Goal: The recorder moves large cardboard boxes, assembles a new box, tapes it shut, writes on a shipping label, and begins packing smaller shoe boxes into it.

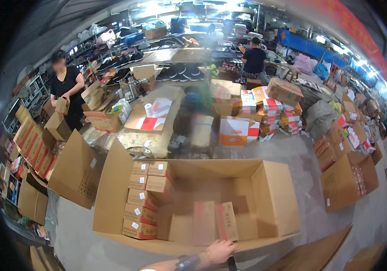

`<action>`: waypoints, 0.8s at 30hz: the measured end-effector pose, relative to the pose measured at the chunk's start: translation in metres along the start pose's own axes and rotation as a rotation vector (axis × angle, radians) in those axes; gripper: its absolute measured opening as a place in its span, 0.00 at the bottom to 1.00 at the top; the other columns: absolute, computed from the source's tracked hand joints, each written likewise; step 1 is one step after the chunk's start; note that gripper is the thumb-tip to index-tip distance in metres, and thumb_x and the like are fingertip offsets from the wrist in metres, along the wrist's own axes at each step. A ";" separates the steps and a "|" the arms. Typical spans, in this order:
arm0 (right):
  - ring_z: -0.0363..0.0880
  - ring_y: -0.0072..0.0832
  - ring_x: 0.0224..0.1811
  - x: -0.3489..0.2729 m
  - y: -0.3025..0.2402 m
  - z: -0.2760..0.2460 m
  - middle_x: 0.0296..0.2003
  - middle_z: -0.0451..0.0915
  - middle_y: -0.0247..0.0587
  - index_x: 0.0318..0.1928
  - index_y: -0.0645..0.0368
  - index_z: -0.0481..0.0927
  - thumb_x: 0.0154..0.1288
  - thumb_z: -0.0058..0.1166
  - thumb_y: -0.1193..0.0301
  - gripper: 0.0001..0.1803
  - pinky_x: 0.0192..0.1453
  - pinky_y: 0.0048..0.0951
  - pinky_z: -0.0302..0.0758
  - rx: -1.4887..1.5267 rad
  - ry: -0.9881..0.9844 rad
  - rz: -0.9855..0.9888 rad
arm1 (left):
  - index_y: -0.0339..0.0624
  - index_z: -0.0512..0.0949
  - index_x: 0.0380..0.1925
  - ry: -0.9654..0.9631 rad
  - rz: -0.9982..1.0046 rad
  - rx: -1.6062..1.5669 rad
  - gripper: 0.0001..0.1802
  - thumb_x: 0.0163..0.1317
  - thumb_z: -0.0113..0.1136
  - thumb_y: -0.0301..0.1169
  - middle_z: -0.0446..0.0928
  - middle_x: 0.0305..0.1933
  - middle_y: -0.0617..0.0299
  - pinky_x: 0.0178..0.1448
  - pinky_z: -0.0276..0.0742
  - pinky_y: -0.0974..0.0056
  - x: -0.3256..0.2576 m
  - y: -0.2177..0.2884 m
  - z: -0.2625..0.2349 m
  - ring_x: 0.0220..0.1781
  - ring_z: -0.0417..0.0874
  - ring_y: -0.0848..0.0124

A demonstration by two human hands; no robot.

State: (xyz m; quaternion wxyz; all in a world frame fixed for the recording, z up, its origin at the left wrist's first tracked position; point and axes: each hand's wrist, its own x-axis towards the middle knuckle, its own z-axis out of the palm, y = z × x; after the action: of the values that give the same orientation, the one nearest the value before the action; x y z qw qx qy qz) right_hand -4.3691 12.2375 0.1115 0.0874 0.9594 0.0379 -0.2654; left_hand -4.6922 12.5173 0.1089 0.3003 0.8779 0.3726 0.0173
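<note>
Your left hand [219, 251] rests on the near edge of the big carton [275, 198], grasping a small box [215, 222] inside; stacked boxes [143, 198] fill its left side.

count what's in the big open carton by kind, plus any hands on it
stacked small boxes: 8
loose flat boxes: 2
hand at carton rim: 1
total: 11
</note>
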 end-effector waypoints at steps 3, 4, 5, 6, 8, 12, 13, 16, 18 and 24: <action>0.56 0.44 0.61 0.002 -0.001 0.005 0.57 0.59 0.56 0.59 0.63 0.55 0.46 0.48 0.54 0.41 0.63 0.36 0.54 0.030 0.033 -0.048 | 0.49 0.67 0.44 -0.029 -0.025 0.003 0.19 0.51 0.55 0.36 0.71 0.40 0.61 0.47 0.68 0.58 0.001 0.000 -0.003 0.45 0.73 0.63; 0.56 0.44 0.61 0.002 -0.002 0.005 0.57 0.59 0.56 0.59 0.63 0.55 0.46 0.49 0.55 0.41 0.63 0.36 0.54 0.039 0.045 -0.065 | 0.49 0.68 0.44 -0.031 -0.027 -0.003 0.19 0.51 0.55 0.36 0.71 0.40 0.61 0.47 0.68 0.58 0.001 -0.001 -0.002 0.45 0.73 0.63; 0.56 0.44 0.60 0.002 -0.003 0.005 0.57 0.59 0.56 0.59 0.63 0.55 0.45 0.49 0.55 0.41 0.63 0.36 0.54 0.049 0.056 -0.081 | 0.50 0.68 0.45 -0.034 -0.028 -0.009 0.19 0.51 0.55 0.37 0.71 0.40 0.61 0.47 0.67 0.58 0.001 -0.001 -0.002 0.45 0.73 0.63; 0.56 0.44 0.60 0.002 -0.003 0.006 0.57 0.59 0.56 0.59 0.63 0.56 0.45 0.49 0.56 0.40 0.63 0.36 0.54 0.058 0.067 -0.098 | 0.50 0.68 0.45 -0.036 -0.029 -0.011 0.19 0.51 0.55 0.37 0.71 0.40 0.61 0.47 0.67 0.58 0.001 -0.001 -0.003 0.45 0.73 0.63; 0.57 0.44 0.60 0.001 -0.004 0.007 0.56 0.60 0.56 0.58 0.63 0.56 0.45 0.50 0.57 0.40 0.63 0.36 0.54 0.077 0.089 -0.133 | 0.50 0.68 0.44 -0.042 -0.032 -0.011 0.19 0.51 0.55 0.37 0.71 0.40 0.61 0.47 0.67 0.57 0.000 0.001 -0.004 0.45 0.73 0.63; 0.57 0.44 0.59 0.002 -0.007 0.009 0.56 0.61 0.56 0.58 0.64 0.56 0.45 0.51 0.60 0.39 0.62 0.36 0.55 0.122 0.132 -0.202 | 0.50 0.68 0.44 -0.033 -0.018 0.001 0.19 0.51 0.55 0.38 0.71 0.40 0.60 0.47 0.67 0.58 -0.001 0.000 -0.001 0.45 0.73 0.63; 0.58 0.44 0.59 0.003 -0.007 0.010 0.55 0.61 0.56 0.58 0.64 0.56 0.45 0.51 0.61 0.39 0.62 0.36 0.55 0.135 0.143 -0.219 | 0.50 0.68 0.44 -0.021 -0.010 0.003 0.19 0.51 0.55 0.38 0.72 0.40 0.60 0.47 0.67 0.58 0.000 0.000 -0.001 0.45 0.73 0.63; 0.58 0.44 0.59 0.004 -0.012 0.011 0.55 0.61 0.56 0.57 0.64 0.57 0.45 0.52 0.63 0.38 0.62 0.36 0.55 0.169 0.175 -0.269 | 0.50 0.68 0.44 -0.018 -0.008 0.004 0.19 0.52 0.54 0.38 0.72 0.39 0.61 0.47 0.67 0.58 0.001 -0.002 0.000 0.45 0.73 0.64; 0.59 0.44 0.58 0.005 -0.013 0.013 0.54 0.62 0.56 0.57 0.64 0.57 0.44 0.52 0.65 0.37 0.62 0.36 0.56 0.194 0.198 -0.299 | 0.50 0.68 0.44 -0.027 -0.010 0.006 0.19 0.51 0.54 0.38 0.72 0.39 0.61 0.47 0.67 0.58 0.003 -0.001 0.000 0.46 0.73 0.64; 0.60 0.44 0.57 0.008 -0.007 0.025 0.53 0.63 0.56 0.56 0.64 0.58 0.44 0.53 0.69 0.36 0.61 0.35 0.56 0.273 0.264 -0.385 | 0.50 0.68 0.44 -0.037 -0.014 0.018 0.18 0.51 0.54 0.37 0.72 0.40 0.60 0.47 0.66 0.58 -0.003 0.002 -0.001 0.46 0.73 0.63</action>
State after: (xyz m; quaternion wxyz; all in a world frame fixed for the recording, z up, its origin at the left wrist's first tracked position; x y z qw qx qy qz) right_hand -4.3759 12.2403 0.0853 -0.1008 0.9637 0.1947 -0.1526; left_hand -4.6933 12.5143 0.1112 0.2993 0.8781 0.3732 -0.0042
